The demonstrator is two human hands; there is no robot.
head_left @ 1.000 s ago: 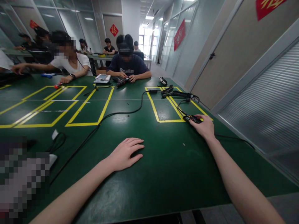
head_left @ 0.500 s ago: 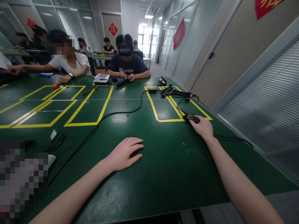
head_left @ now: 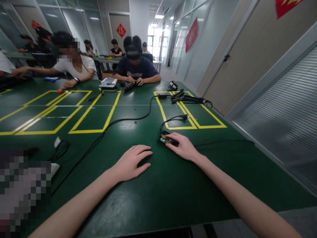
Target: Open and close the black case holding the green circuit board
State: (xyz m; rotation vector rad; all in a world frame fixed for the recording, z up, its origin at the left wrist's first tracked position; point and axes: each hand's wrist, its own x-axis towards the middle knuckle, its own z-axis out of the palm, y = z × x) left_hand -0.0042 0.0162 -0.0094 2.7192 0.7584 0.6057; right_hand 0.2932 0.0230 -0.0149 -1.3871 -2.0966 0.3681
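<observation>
Near side of green surface (head_left: 178, 195), right hand (head_left: 184, 147) pinching small black device (head_left: 163, 139), left hand (head_left: 131, 163) palm-down and loosely spread, corded black plug (head_left: 184, 117) beyond device

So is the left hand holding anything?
No, the left hand is loosely spread over the green table, with nothing between its fingers.

Our tabletop (head_left: 153, 205): plain green
Our electronic piece (head_left: 163, 139): black, green and yellow flecks
Tape (head_left: 211, 127), our one o'clock: yellow
</observation>
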